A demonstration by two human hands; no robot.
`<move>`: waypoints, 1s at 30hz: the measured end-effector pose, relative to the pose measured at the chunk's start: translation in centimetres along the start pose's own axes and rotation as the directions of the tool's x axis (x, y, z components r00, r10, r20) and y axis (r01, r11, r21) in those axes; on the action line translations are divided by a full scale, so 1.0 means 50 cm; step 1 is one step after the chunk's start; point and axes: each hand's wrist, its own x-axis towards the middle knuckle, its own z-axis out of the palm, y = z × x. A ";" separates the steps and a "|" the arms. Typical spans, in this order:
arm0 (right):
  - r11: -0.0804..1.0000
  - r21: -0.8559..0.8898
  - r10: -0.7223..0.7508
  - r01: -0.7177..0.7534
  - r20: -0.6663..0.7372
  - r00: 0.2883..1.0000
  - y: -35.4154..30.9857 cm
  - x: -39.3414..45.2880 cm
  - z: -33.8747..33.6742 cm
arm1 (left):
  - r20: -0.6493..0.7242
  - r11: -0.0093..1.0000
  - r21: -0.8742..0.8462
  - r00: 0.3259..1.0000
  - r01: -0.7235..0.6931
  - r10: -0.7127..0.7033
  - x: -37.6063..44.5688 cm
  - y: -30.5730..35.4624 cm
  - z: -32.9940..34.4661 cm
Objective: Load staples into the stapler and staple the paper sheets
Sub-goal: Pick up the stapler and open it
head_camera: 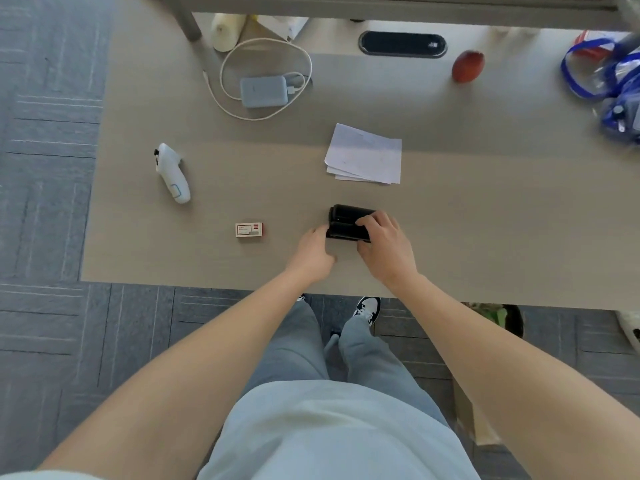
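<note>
A black stapler (348,221) lies on the grey-brown desk (207,258) near its front edge. My right hand (386,249) grips the stapler's right end from above. My left hand (313,252) touches its left end with the fingertips. A small red and white staple box (249,230) sits on the desk to the left of my left hand, apart from it. A loose stack of white paper sheets (365,154) lies behind the stapler, slightly fanned out.
A white handheld controller (173,173) lies at the left. A grey power bank (265,91) with a looped white cable sits at the back, a red apple (467,65) and a blue plastic bag (609,77) at the back right. A black cable slot (401,44) lies near the desk's rear.
</note>
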 end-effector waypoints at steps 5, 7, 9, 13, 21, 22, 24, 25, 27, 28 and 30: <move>1.000 -0.009 -0.028 0.028 -0.010 1.000 -0.008 -0.014 0.030 | -0.043 0.999 0.017 0.999 -0.030 0.031 -0.011 -0.031 0.012; 0.999 -0.019 -0.037 0.037 -0.028 0.999 -0.010 -0.022 0.045 | -0.065 0.998 0.026 0.996 -0.059 0.061 -0.015 -0.046 0.018; 0.998 -0.023 -0.054 0.052 -0.059 0.997 -0.011 -0.032 0.060 | -0.086 0.993 0.039 0.990 -0.107 0.110 -0.017 -0.063 0.025; 0.995 -0.009 -0.097 0.097 -0.174 0.980 -0.012 -0.046 0.097 | -0.172 0.974 0.078 0.960 -0.212 0.223 -0.008 -0.105 0.033; 0.986 0.033 -0.133 0.161 -0.415 0.900 0.007 -0.039 0.183 | -0.405 0.864 0.219 0.764 -0.453 0.503 0.045 -0.181 0.068; 0.983 0.034 -0.147 0.181 -0.448 0.882 0.011 -0.038 0.193 | -0.433 0.851 0.226 0.733 -0.475 0.524 0.051 -0.189 0.074; 0.978 0.033 -0.161 0.206 -0.509 0.846 0.020 -0.035 0.214 | -0.487 0.831 0.234 0.680 -0.504 0.549 0.062 -0.203 0.088; 0.976 0.033 -0.163 0.214 -0.537 0.828 0.024 -0.034 0.224 | -0.510 0.823 0.239 0.654 -0.515 0.558 0.066 -0.209 0.095; 0.972 0.028 -0.172 0.232 -0.587 0.791 0.029 -0.033 0.241 | -0.544 0.805 0.250 0.610 -0.538 0.576 0.072 -0.222 0.107; 0.969 0.023 -0.181 0.245 -0.610 0.772 0.029 -0.032 0.248 | -0.555 0.795 0.258 0.590 -0.549 0.587 0.074 -0.229 0.112; 0.963 0.001 -0.207 0.269 -0.636 0.744 0.031 -0.033 0.261 | -0.569 0.773 0.282 0.549 -0.569 0.612 0.079 -0.242 0.120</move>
